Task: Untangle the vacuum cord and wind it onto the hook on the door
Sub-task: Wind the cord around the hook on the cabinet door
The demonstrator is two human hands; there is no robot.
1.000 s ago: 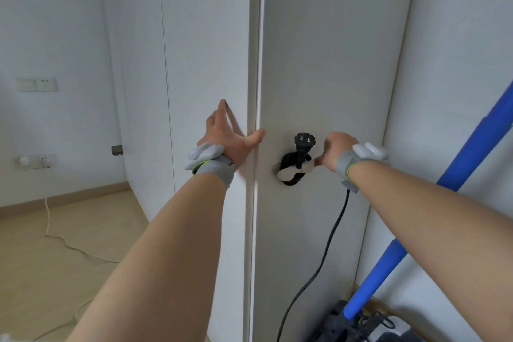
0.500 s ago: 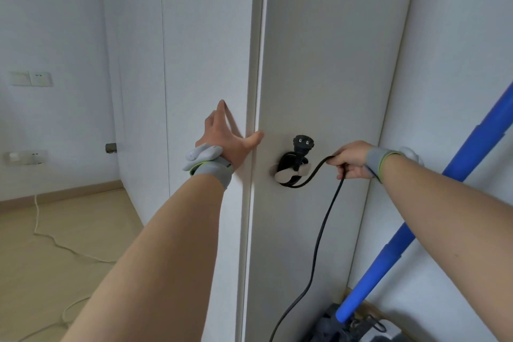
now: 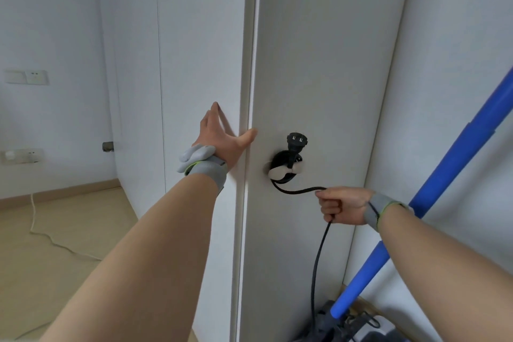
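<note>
– Fingers (image 3: 329, 207), right hand (image 3: 344, 205): state?
– Curled into a fist and clamped on the cord (image 3: 319, 247), right of centre. The cord enters the fist at upper left and leaves underneath.
– Fingers, left hand (image 3: 222, 141)?
– Straight and spread, pressed flat on the panel left of the door (image 3: 319, 64) edge, mid-frame. The thumb reaches across the edge. It holds nothing.
– Item one, cord: location?
– Black. Some turns already sit round the hook (image 3: 283, 172) on the door, with the plug (image 3: 296, 141) standing up just above. A slack run sags from hook to fist, then drops to the vacuum (image 3: 347, 325) at the bottom edge.
– Handling?
– Judged light and limp, with a rubbery jacket that offers fair grip; not fragile. It keeps a slight curve, so loose turns may spring off the hook. Best held close to the hook on a short span with steady tension; pulling on the plug looks unwise.
– Containers and contents?
– None in view; nothing to enter.
– Sundries?
– Blue pole (image 3: 458, 153), leaning diagonally at the right side. White cable (image 3: 55, 241) trailing on the floor, lower left.
</note>
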